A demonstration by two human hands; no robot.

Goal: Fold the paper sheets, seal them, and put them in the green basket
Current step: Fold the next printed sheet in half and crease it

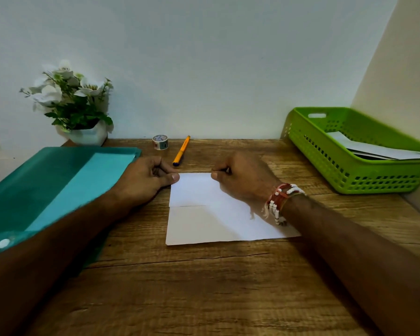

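A white paper sheet [204,221] lies on the wooden table [180,287], its far part folded toward me over the lower part. My left hand [146,178] pinches the fold's far left corner with its thumb on top. My right hand [243,177], with a beaded band at the wrist, presses along the far folded edge, fingers curled. The green basket [325,163] stands at the right against the wall and holds folded white papers [383,151]. A small roll of tape [160,142] stands at the back of the table.
A teal plastic folder [58,185] lies at the left, partly under my left forearm. An orange pen [181,151] lies beside the tape. A white pot of artificial flowers [83,110] stands in the back left corner. Walls close the back and right.
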